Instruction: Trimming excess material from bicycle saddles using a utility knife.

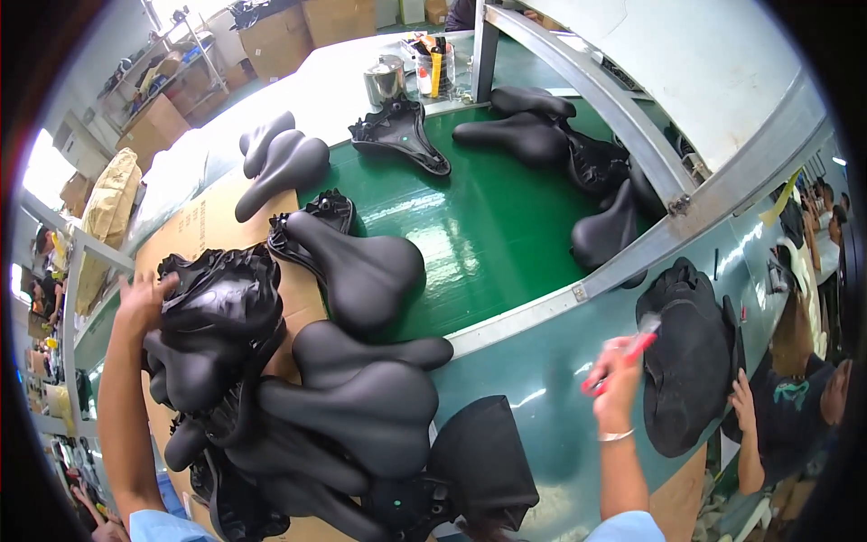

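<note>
Head view: left hand (pixel 147 296), fingers apart, at wrinkled black saddle (pixel 221 294), likely light, pliable, best held by edge (pixel 230 260); right hand (pixel 616 369) clamped on red-handled tool (pixel 640 345).

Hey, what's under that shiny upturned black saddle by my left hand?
Below the upturned saddle by your left hand, a smooth black saddle pokes out, and brown cardboard shows nearby. Whatever lies directly beneath is covered, so I can't tell exactly what it rests on.

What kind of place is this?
It looks like a workshop or small factory that works on bike seats: there are lots of black bike saddles, a shiny green work surface, and big cardboard boxes at the back.
</note>
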`<action>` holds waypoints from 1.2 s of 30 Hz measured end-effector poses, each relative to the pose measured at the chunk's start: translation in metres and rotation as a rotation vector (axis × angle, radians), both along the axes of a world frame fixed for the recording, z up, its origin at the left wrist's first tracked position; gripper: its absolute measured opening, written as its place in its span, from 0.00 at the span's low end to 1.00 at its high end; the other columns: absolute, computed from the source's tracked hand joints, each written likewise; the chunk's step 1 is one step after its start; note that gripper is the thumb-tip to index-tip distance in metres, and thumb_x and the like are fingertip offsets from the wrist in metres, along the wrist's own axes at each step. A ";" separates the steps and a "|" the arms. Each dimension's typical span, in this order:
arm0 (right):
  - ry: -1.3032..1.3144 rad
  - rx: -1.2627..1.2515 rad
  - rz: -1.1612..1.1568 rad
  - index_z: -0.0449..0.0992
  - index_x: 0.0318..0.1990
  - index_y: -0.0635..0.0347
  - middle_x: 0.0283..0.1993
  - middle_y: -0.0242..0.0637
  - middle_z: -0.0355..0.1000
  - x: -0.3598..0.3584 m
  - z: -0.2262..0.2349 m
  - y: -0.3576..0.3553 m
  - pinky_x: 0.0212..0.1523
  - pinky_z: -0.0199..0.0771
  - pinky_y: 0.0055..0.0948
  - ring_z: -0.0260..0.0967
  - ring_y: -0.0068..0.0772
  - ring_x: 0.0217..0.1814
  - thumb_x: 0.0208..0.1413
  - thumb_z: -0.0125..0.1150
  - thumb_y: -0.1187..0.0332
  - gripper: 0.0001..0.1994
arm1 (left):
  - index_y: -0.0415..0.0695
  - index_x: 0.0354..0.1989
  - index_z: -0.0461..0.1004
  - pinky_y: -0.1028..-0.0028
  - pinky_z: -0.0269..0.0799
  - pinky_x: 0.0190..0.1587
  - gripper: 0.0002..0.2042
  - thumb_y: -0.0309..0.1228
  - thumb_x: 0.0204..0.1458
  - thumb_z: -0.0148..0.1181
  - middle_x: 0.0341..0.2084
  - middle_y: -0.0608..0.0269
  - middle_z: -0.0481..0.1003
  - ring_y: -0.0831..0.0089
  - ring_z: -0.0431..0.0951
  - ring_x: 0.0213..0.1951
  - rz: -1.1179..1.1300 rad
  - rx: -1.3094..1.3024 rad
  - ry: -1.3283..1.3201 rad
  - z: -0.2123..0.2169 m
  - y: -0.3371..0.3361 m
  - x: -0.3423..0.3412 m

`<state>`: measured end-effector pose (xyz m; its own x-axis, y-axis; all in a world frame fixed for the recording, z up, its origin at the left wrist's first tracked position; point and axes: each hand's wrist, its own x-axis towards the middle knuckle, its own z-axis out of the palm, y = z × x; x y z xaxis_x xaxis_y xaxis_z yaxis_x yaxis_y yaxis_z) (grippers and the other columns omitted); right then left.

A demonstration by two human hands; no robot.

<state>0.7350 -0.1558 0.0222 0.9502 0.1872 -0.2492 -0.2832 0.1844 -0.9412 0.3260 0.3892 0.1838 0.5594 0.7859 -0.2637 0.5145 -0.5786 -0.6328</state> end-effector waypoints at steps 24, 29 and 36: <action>0.078 0.567 0.299 0.66 0.56 0.54 0.39 0.36 0.70 -0.019 0.039 0.226 0.20 0.65 0.21 0.67 0.28 0.25 0.61 0.54 0.62 0.18 | 0.39 0.54 0.73 0.41 0.48 0.58 0.44 0.70 0.51 0.33 0.61 0.56 0.65 0.61 0.50 0.69 -0.024 -0.444 -0.170 -0.111 -0.033 0.245; 0.171 0.492 1.017 0.66 0.55 0.59 0.39 0.38 0.70 -0.112 0.087 0.201 0.23 0.73 0.24 0.69 0.25 0.20 0.58 0.54 0.69 0.17 | 0.36 0.49 0.75 0.55 0.56 0.62 0.45 0.71 0.50 0.34 0.57 0.53 0.68 0.60 0.55 0.66 -0.012 -0.433 -0.339 -0.091 -0.006 0.119; 0.035 -0.009 2.106 0.62 0.64 0.51 0.41 0.35 0.71 -0.146 0.101 0.193 0.32 0.76 0.25 0.74 0.25 0.29 0.59 0.57 0.63 0.25 | 0.47 0.31 0.82 0.58 0.49 0.67 0.25 0.57 0.52 0.53 0.32 0.56 0.80 0.55 0.60 0.63 0.007 -0.476 -0.254 -0.022 -0.002 0.010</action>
